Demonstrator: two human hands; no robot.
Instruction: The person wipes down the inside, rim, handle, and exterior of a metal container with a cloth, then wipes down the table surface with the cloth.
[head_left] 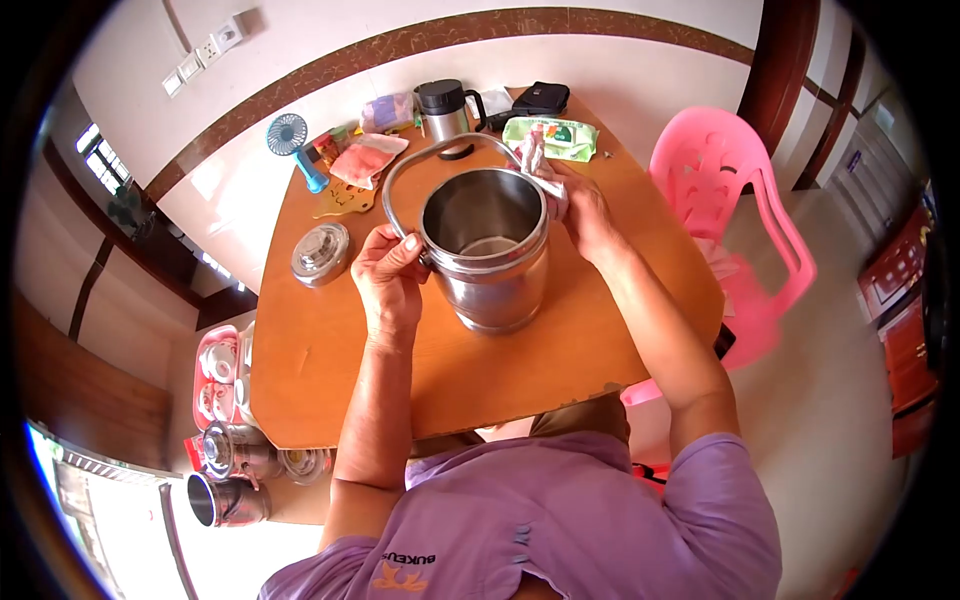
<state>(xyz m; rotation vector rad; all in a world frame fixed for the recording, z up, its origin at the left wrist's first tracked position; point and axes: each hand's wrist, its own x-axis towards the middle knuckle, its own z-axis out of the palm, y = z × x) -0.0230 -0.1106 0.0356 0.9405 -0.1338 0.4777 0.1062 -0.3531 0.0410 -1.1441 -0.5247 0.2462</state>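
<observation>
A shiny steel pot [500, 290] without its lid stands on the wooden table, its mouth tipped toward me. Its bail handle [392, 180] is raised in an arch behind the rim. My left hand [388, 272] pinches the left side of the pot where the handle joins, thumb on top. On the other side, my right hand [588, 212] is closed around a crumpled whitish cloth [535, 165] against the right handle joint; some of its fingers are hidden. A round steel lid [321, 253] lies left of my left hand.
Along the table's [330, 370] back are a small blue fan [288, 135], a steel jug [445, 115], a green wipes pack [552, 138] and a black pouch [541, 98]. A pink chair [715, 160] stands right. Lower left are a cup basket [199, 375] and more steel pots [235, 500].
</observation>
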